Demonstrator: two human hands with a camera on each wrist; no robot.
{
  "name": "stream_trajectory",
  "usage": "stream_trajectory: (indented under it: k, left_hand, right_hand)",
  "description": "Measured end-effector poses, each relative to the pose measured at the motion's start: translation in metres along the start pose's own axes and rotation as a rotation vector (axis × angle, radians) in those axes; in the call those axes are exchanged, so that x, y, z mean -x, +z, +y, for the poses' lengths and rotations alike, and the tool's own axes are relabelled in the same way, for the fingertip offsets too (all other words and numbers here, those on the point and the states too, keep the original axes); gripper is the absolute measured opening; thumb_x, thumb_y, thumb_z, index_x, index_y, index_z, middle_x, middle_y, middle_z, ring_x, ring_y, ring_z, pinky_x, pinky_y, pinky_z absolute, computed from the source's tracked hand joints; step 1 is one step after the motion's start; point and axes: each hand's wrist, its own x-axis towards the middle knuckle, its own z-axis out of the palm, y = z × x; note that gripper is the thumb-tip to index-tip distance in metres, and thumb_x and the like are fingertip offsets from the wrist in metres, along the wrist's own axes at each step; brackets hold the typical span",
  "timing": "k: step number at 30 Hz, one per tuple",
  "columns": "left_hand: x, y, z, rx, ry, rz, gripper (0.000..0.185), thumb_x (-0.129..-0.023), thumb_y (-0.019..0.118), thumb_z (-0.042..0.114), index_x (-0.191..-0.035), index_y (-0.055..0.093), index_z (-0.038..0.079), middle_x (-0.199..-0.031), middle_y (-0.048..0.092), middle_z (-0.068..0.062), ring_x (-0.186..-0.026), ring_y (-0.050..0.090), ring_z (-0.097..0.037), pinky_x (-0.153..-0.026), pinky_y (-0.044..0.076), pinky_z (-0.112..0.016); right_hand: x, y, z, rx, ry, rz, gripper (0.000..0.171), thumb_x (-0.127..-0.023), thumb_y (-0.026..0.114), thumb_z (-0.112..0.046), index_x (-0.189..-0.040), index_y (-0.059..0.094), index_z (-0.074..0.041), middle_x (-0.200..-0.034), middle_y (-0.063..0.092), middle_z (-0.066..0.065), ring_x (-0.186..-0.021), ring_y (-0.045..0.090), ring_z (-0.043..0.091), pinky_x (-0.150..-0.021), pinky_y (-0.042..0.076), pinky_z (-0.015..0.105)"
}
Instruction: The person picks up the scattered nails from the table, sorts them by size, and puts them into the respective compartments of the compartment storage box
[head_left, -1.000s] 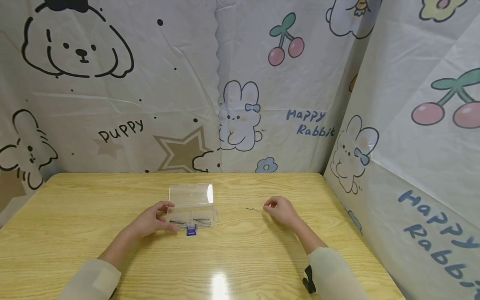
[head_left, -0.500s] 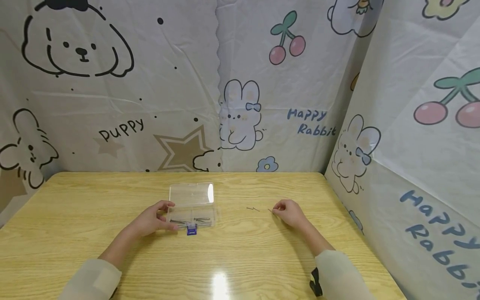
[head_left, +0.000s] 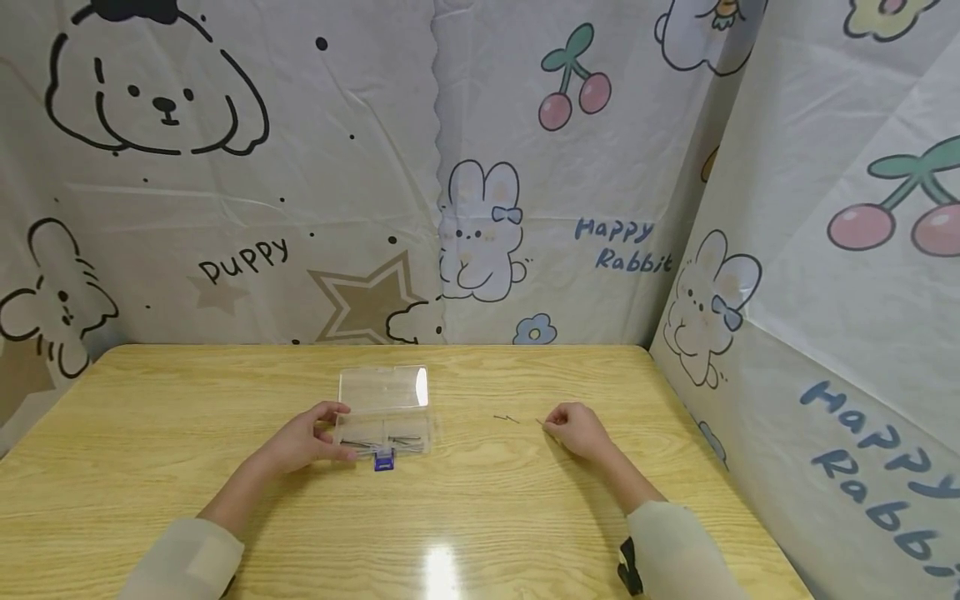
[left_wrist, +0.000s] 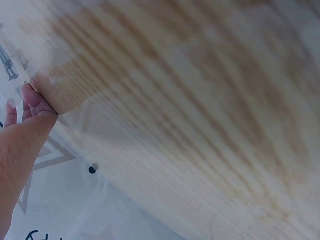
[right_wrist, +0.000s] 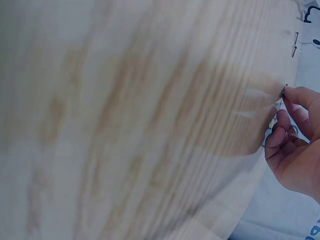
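A clear plastic box (head_left: 407,427) stands on the table with its lid raised at the back and a blue tab at the front. Several thin metal nails (head_left: 405,439) lie in its compartments. My left hand (head_left: 303,439) holds the box at its left end, thumb at the front and fingers toward the back. To the right, my right hand (head_left: 579,429) pinches a small nail (head_left: 540,422) between thumb and forefinger, just above the table; its tip shows in the right wrist view. Two more nails (head_left: 506,418) lie on the table between the box and the right hand.
The wood-grain table (head_left: 337,533) reaches back to a printed cloth (head_left: 360,192). Another cloth (head_left: 840,317) hangs along the right edge. A bright light reflection shows near the table's front.
My right hand has moved a little to the right and nearer with the pinched nail, then stayed almost still. The left hand and the box have not visibly moved.
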Motion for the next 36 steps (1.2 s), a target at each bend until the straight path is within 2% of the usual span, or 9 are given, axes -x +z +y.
stream_trajectory:
  k: [12, 22, 36]
  left_hand:
    - [0.001, 0.0, 0.001, -0.002, -0.001, -0.002, 0.081, -0.071, 0.081, 0.033, -0.134, 0.04, 0.004, -0.129, 0.041, -0.022, -0.097, 0.049, -0.026, -0.078, 0.045, -0.033]
    - [0.001, 0.001, 0.002, -0.002, -0.001, 0.005, 0.081, -0.071, 0.081, 0.034, -0.133, 0.041, 0.003, -0.129, 0.042, -0.022, -0.095, 0.048, -0.025, -0.078, 0.043, -0.033]
    - [0.002, 0.001, 0.003, 0.001, -0.005, 0.004, 0.079, -0.071, 0.081, 0.031, -0.133, 0.04, 0.003, -0.129, 0.041, -0.023, -0.095, 0.047, -0.024, -0.076, 0.043, -0.031]
  right_hand:
    - [-0.001, 0.002, -0.007, 0.003, -0.007, -0.005, 0.009, -0.087, 0.064, -0.013, -0.085, 0.066, -0.004, -0.077, 0.06, 0.003, -0.069, 0.05, 0.013, -0.065, 0.042, 0.027]
    - [-0.002, 0.003, -0.026, -0.018, -0.043, -0.014, 0.008, -0.087, 0.062, -0.013, -0.086, 0.066, -0.006, -0.08, 0.06, 0.003, -0.073, 0.05, 0.013, -0.069, 0.042, 0.028]
    - [-0.005, 0.013, -0.054, -0.052, -0.106, -0.038, 0.008, -0.086, 0.062, -0.012, -0.084, 0.067, -0.006, -0.077, 0.056, 0.002, -0.07, 0.046, 0.013, -0.063, 0.038, 0.027]
